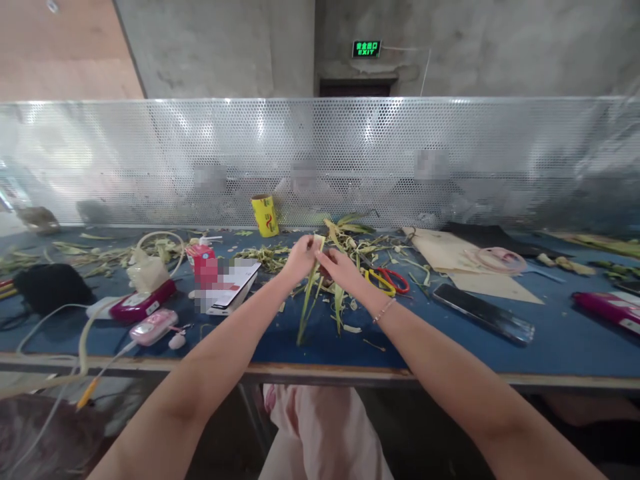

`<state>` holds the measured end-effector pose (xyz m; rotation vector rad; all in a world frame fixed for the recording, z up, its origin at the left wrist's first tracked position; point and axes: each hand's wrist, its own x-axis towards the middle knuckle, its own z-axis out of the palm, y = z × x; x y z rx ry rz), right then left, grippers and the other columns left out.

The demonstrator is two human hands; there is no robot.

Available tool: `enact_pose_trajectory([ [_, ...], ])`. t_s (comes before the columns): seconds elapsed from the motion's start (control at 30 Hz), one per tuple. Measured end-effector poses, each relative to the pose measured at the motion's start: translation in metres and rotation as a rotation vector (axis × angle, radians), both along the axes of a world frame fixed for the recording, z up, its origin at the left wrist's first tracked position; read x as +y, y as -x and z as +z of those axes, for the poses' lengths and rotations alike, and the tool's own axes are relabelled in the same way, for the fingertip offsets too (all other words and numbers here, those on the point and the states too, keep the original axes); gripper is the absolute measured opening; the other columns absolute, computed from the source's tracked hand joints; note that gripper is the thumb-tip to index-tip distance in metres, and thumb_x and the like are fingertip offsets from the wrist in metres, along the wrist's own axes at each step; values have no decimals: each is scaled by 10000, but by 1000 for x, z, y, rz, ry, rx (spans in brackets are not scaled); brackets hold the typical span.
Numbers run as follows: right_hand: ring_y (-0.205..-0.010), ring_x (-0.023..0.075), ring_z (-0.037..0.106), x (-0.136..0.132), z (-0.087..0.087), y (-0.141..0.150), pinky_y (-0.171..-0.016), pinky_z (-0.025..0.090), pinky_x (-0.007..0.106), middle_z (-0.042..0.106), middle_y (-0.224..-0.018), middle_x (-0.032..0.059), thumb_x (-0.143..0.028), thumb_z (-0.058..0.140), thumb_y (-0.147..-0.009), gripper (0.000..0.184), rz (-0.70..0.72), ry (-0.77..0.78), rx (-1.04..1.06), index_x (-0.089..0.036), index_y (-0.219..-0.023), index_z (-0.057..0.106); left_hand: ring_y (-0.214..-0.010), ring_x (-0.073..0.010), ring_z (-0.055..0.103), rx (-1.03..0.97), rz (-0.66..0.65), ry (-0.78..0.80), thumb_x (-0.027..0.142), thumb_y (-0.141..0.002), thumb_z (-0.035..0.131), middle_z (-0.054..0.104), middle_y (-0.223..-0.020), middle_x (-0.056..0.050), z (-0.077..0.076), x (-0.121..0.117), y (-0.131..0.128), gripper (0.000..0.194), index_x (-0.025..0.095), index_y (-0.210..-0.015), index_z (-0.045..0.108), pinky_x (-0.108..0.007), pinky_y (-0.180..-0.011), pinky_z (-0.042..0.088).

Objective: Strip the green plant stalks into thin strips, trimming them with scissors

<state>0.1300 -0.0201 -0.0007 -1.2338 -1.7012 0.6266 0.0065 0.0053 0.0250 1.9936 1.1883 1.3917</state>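
My left hand point(300, 259) and my right hand point(341, 268) meet over the middle of the blue table, fingers pinched together. Between them they grip a bundle of long green leaf strips point(309, 303), pale yellow at its top end, with the strips hanging toward the table's front edge. My fingertips partly hide where the bundle is held. Around and behind the hands lie dried, curled leaf scraps point(265, 255). To the right of my right hand are scissors with yellow handles point(379, 283) and a pair with red handles point(396, 280).
A yellow tube point(265, 216) stands before a perforated metal screen point(210, 147). At left are a red box point(202, 261), a white box point(231, 293), a magenta device point(143, 303) and a pink case point(153, 327) with cables. A phone point(483, 313) and tan sheets point(445, 257) lie at right.
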Motion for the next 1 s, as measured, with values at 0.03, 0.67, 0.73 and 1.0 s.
enact_pose_trajectory([
  [0.03, -585, 134, 571, 0, -1, 2, -581, 459, 270, 590, -648, 17, -607, 424, -774, 425, 25, 16, 26, -188, -733, 478, -629, -107, 477, 22, -76, -4, 321, -800, 450, 538, -657, -16, -2, -4, -3, 224, 139, -692, 522, -218, -591, 402],
  [0.67, -633, 134, 491, 4, 3, -15, -620, 367, 250, 518, -605, 5, -328, 337, -831, 294, -116, -121, -209, -181, -611, 466, -521, -75, 528, -379, -331, 424, 286, -695, 628, 562, -566, 5, -11, -2, -3, 190, 125, -623, 555, -237, -595, 488],
  [0.73, -681, 140, 502, 3, 4, -16, -656, 365, 253, 554, -674, 22, -298, 336, -832, 266, -149, -176, -252, -177, -650, 487, -506, -68, 520, -366, -331, 418, 274, -684, 644, 557, -563, 10, -13, -1, -3, 188, 127, -617, 548, -233, -584, 484],
  [1.0, -698, 158, 535, 3, 1, -17, -689, 402, 286, 587, -748, 33, -277, 412, -792, 162, -164, -269, -145, -177, -802, 540, -445, -52, 503, -354, -377, 504, 238, -609, 722, 545, -519, 15, -11, -1, -3, 207, 106, -626, 563, -200, -518, 459],
])
